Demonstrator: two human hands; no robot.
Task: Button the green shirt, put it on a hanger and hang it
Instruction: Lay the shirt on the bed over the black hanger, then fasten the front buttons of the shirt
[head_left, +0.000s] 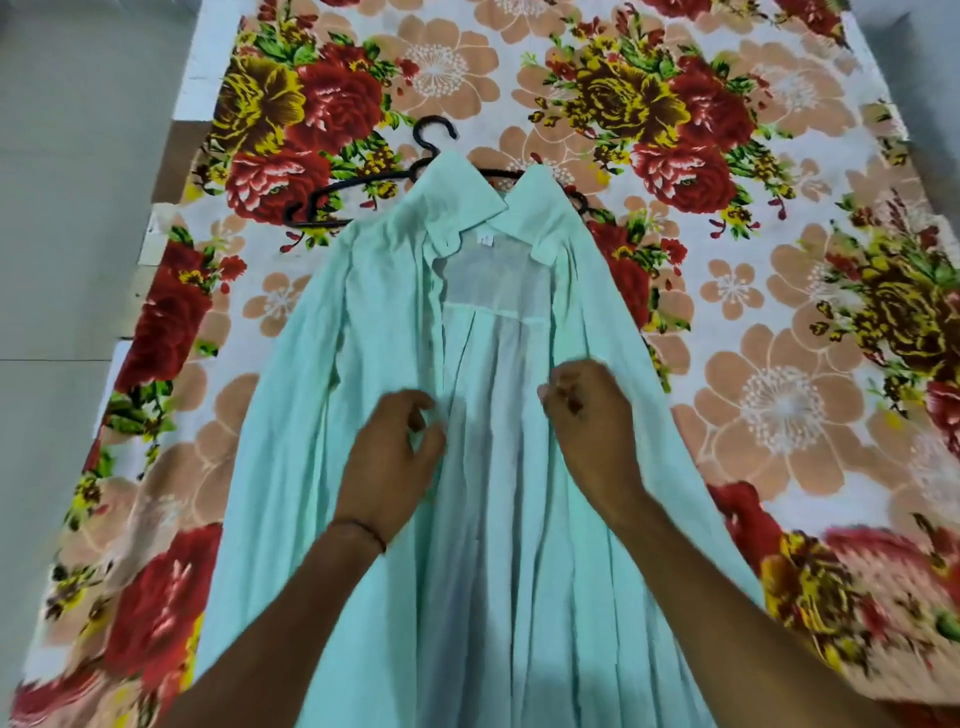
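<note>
A pale green shirt (363, 322) lies flat on the flowered bed cover, collar at the far end, its front open down the middle. A black plastic hanger (358, 187) lies beyond the collar, partly hidden under the shirt's shoulders, hook pointing away. My left hand (389, 457) rests on the left front panel and pinches its inner edge between thumb and fingers. My right hand (592, 415) is closed on the edge of the right front panel. The two edges lie about a hand's width apart. Whether a button is held I cannot tell.
The bed cover (779, 405) with red, yellow and peach flowers spans the whole surface. A grey floor (62, 260) runs along the bed's left edge. The bed's right side shows a narrow strip of floor at the top corner.
</note>
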